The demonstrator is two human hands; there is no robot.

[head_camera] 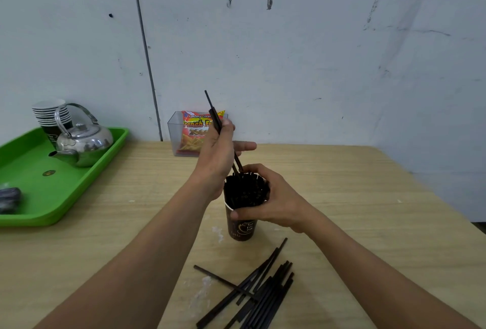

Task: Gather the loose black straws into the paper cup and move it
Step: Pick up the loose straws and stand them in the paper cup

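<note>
At frame centre, the left hand (217, 155) pinches two straws (214, 118) above the paper cup (240, 226). The right hand (268, 197) wraps the bundled straws (246, 190) inside it. Loose straws (263, 292) lie below.

Left hand (215, 155) and right hand (273, 197) are bare, as are both forearms (147, 244)

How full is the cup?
Nearly full: straw ends crowd the mouth of the upright cup. The left hand holds more straws above it; a pile lies loose on the table.
</note>
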